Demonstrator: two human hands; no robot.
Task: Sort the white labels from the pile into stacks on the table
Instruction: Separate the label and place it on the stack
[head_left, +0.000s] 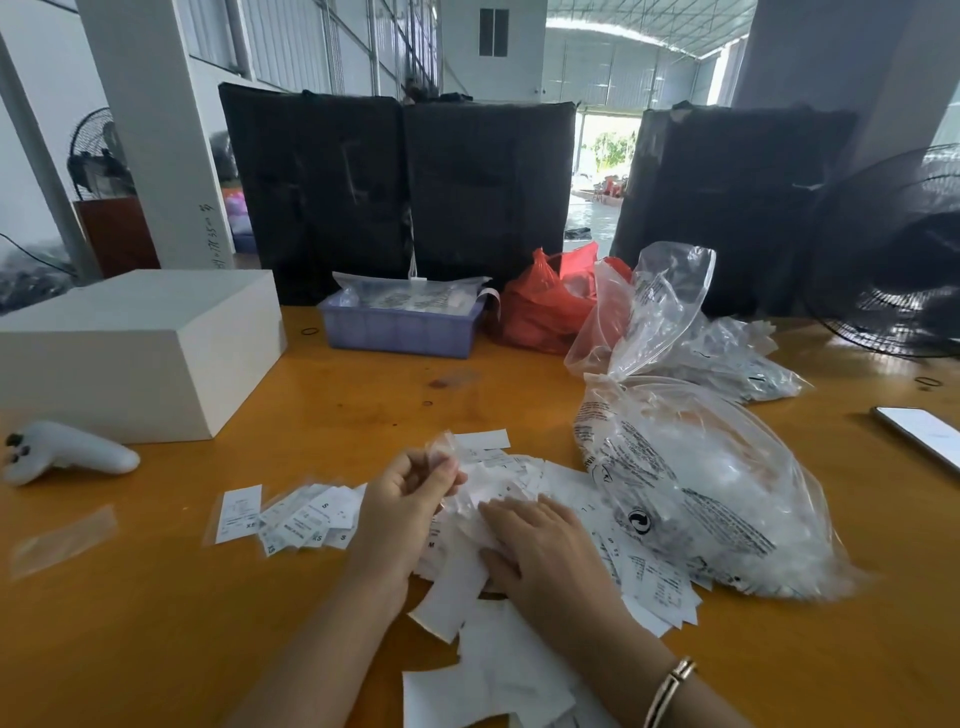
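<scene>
**A:** What lies nearest on the orange table (156, 623)?

**B:** A loose pile of white labels (498, 670), spreading from the near edge up between the two forearms. A bracelet (670, 691) circles the right wrist.

**A:** And the hands?

**B:** The right hand (540, 556) rests flat on the pile, fingers straight and spread, pressing the labels down. The left hand (405, 509) is raised just above the pile, fingers curled, pinching a small clear sleeve (441, 452) with a label inside.

**A:** Has anything been sorted?

**B:** Left of the left hand sits a fanned stack of labels marked S (311, 517), and just beside it, further left, a single label marked XS (239, 514). An empty clear sleeve (62, 540) lies well apart near the left edge.

**A:** What is to the right?

**B:** A large clear plastic bag (711, 499) with black print, touching the pile's right side. A phone (919, 431) lies at the right edge.

**A:** Farther back?

**B:** A white controller (67, 452) on the left, a white box (135, 348) behind it. Then a purple tray (400, 327) holding packets, a red bag (545, 306), more clear bags (727, 353) and a black fan (893, 260) at far right. Black-wrapped bundles (400, 192) stand behind the table.
</scene>
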